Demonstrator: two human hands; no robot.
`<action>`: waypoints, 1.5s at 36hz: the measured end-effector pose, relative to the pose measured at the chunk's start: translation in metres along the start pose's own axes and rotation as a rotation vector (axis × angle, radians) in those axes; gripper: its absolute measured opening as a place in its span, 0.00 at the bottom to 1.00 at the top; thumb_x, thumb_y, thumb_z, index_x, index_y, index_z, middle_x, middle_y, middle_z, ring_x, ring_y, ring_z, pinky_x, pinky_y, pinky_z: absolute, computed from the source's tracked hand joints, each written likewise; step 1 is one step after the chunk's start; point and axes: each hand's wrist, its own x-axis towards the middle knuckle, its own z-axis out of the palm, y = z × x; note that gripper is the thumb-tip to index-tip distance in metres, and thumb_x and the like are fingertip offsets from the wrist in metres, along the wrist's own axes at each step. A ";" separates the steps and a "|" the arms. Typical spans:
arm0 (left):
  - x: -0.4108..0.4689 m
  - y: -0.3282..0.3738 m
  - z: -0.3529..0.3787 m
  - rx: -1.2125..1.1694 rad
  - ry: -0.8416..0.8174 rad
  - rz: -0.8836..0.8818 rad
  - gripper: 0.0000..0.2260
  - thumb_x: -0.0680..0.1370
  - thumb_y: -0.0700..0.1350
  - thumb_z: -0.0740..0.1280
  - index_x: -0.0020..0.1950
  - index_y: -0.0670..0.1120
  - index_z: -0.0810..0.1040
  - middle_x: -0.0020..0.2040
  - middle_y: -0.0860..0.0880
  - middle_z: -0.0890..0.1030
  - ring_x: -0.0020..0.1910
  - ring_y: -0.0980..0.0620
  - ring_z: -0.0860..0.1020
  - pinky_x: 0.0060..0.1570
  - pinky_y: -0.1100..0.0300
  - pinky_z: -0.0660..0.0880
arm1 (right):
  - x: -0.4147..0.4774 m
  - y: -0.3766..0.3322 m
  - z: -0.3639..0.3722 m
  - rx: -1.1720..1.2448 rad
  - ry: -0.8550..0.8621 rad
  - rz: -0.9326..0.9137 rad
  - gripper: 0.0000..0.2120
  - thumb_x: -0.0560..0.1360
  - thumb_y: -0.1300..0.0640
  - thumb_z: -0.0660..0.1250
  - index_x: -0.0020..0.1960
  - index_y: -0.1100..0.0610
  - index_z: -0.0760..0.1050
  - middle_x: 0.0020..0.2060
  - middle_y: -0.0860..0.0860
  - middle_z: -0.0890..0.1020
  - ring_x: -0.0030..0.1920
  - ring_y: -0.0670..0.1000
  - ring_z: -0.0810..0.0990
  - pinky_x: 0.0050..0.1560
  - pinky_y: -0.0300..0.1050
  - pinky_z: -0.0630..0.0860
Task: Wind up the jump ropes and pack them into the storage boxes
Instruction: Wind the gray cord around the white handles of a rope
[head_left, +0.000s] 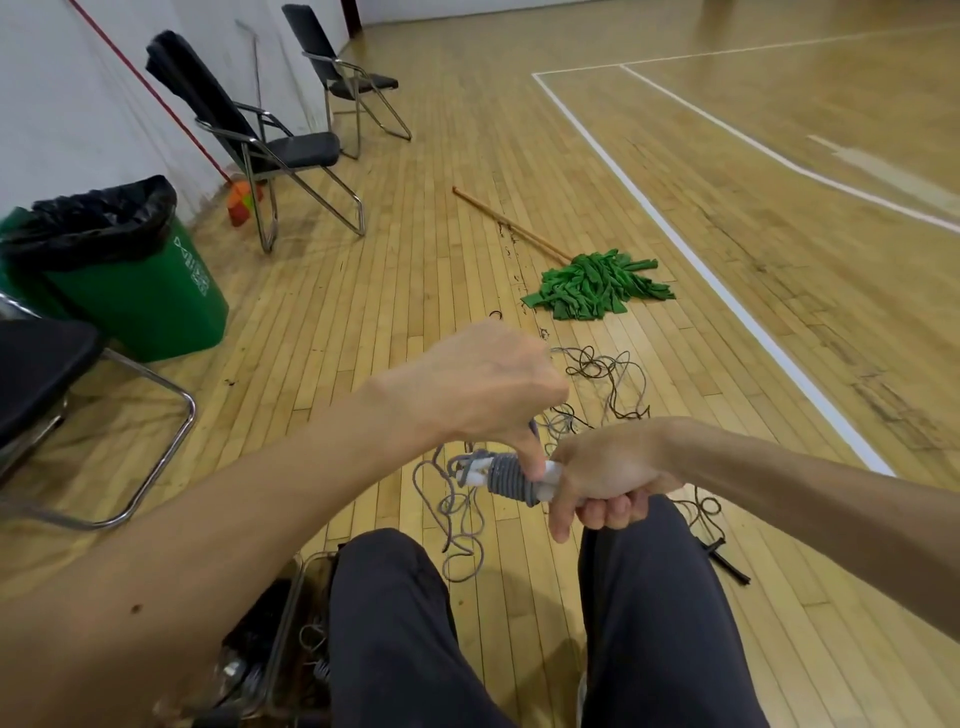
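Gym floor (467, 156) — right hand (608, 467) grips handles (551, 472), left hand (483, 384) pinches rope (506, 475)

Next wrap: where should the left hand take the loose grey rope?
Pinch the grey rope from above, just left of the coil, where it leaves the white handles the right hand holds roughly level; further down it hangs tangled toward the floor.

- grey jump rope (506, 475): white handles together, level at lower centre; cord coiled tightly round them; tail trailing below
- loose ropes (605, 374): grey and brown tangle, just right of centre
- storage box (291, 608): clear, bottom left
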 end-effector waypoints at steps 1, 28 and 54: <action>0.002 0.002 -0.002 0.000 0.005 0.010 0.27 0.69 0.72 0.66 0.39 0.48 0.66 0.32 0.54 0.67 0.30 0.57 0.64 0.34 0.60 0.67 | -0.001 -0.001 0.001 -0.009 -0.020 0.002 0.08 0.77 0.61 0.70 0.49 0.58 0.71 0.27 0.48 0.66 0.23 0.45 0.60 0.22 0.35 0.56; -0.021 -0.010 0.032 -1.589 -0.016 -0.067 0.07 0.68 0.49 0.80 0.37 0.49 0.84 0.32 0.50 0.81 0.30 0.55 0.75 0.31 0.65 0.70 | -0.043 -0.004 0.030 0.025 -0.077 -0.452 0.07 0.79 0.63 0.68 0.42 0.57 0.79 0.27 0.54 0.69 0.27 0.51 0.65 0.28 0.42 0.61; -0.032 0.022 0.078 -1.782 0.198 -0.495 0.11 0.85 0.43 0.58 0.57 0.42 0.80 0.30 0.53 0.75 0.25 0.56 0.67 0.23 0.63 0.61 | -0.012 0.008 0.025 0.834 0.264 -0.579 0.05 0.77 0.63 0.70 0.51 0.63 0.76 0.33 0.52 0.78 0.29 0.46 0.72 0.29 0.36 0.69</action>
